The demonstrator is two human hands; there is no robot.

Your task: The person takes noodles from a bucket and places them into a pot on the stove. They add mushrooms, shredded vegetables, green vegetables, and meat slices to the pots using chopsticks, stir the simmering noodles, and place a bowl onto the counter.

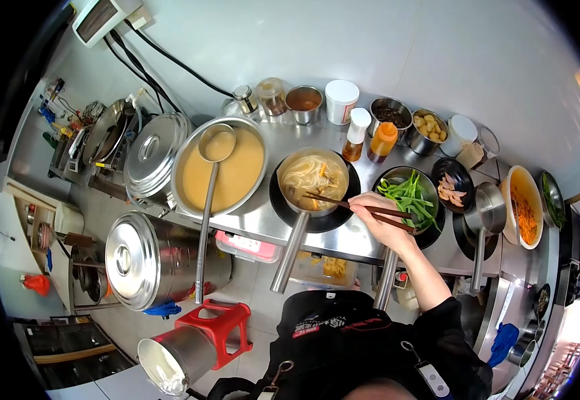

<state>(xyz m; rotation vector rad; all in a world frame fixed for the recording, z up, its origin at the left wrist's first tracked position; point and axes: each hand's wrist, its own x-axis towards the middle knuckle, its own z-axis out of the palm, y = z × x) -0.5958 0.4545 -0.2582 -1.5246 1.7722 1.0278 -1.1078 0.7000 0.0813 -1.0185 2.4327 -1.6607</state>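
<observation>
My right hand point(388, 230) is closed around a pair of dark chopsticks point(333, 200). Their tips reach over the near right edge of a long-handled saucepan point(291, 252) of noodles point(305, 175) in broth; whether they touch the food I cannot tell. This pan sits on a round black burner. Just right of the chopsticks, a second long-handled pan point(387, 277) holds green leafy vegetables point(408, 195), partly covered by my hand. My left hand is outside the picture.
A wide pot point(261, 181) of tan soup stands left, with a long ladle point(209, 200) across it. Sauce bottles point(383, 141) and tubs line the wall. Rightward are a black bowl point(444, 204) of meat pieces, an empty saucepan point(488, 208) and shredded carrot point(525, 212). A red stool point(238, 333) is below.
</observation>
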